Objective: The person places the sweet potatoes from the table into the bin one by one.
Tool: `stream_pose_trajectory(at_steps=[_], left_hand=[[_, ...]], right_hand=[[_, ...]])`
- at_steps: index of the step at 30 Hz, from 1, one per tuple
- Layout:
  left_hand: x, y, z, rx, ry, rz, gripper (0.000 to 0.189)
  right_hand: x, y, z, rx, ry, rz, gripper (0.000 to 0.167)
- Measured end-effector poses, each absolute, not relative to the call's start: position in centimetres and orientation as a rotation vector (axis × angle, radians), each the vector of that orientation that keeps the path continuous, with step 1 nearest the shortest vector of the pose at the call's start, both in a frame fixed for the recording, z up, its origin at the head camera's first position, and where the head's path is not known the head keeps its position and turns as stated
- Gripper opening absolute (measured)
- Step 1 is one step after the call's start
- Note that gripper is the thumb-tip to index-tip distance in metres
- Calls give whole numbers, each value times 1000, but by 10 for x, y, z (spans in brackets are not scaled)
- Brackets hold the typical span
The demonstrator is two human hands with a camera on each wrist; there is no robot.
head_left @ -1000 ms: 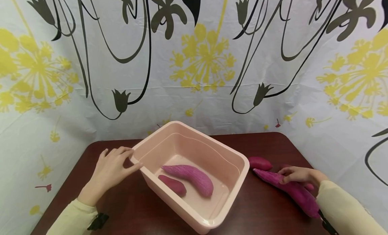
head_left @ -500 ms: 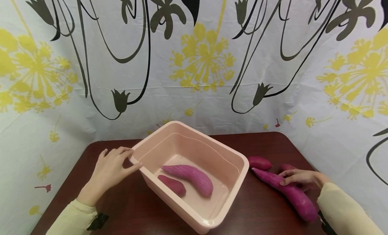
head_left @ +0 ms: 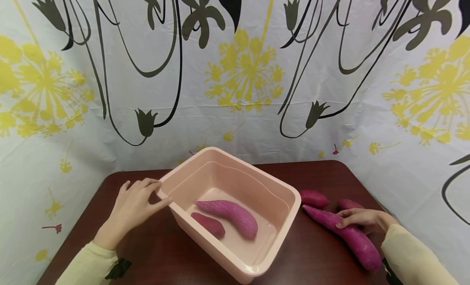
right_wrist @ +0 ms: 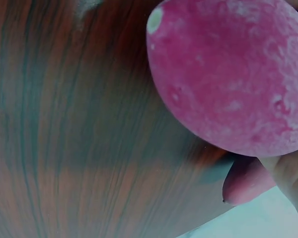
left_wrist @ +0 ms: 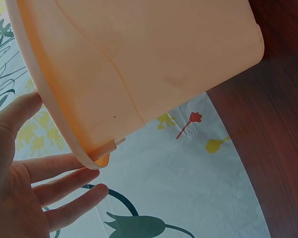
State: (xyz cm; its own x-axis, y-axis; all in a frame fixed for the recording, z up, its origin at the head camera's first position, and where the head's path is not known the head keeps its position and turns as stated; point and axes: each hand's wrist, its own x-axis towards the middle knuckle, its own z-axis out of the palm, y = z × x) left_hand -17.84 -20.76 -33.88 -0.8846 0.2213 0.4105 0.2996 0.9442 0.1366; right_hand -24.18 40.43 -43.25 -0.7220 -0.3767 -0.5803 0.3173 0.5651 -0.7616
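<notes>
The pink tub [head_left: 244, 177] is pinched at its rim by thumb and forefinger of the left hand [head_left: 136, 203]. To the tub's right, the long purple sweet potato [head_left: 354, 238] is grasped midway by the right hand [head_left: 365, 218], near a smaller reddish tuber [head_left: 349, 203].

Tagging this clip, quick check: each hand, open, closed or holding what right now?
Left hand: holding the rim of the pink tub.
Right hand: holding the long purple sweet potato.
</notes>
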Motion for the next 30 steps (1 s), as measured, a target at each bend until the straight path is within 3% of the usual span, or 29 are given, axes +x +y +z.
stream_pose_trajectory(at_steps=[18, 30], left_hand=[[-178, -207, -339, -385, -2686, -270, 55], [-178, -208, -339, -386, -2686, -270, 57]], right_hand=[[-240, 393, -429, -79, 2081, -1164, 34], [-240, 387, -416, -161, 2116, -1153, 38]])
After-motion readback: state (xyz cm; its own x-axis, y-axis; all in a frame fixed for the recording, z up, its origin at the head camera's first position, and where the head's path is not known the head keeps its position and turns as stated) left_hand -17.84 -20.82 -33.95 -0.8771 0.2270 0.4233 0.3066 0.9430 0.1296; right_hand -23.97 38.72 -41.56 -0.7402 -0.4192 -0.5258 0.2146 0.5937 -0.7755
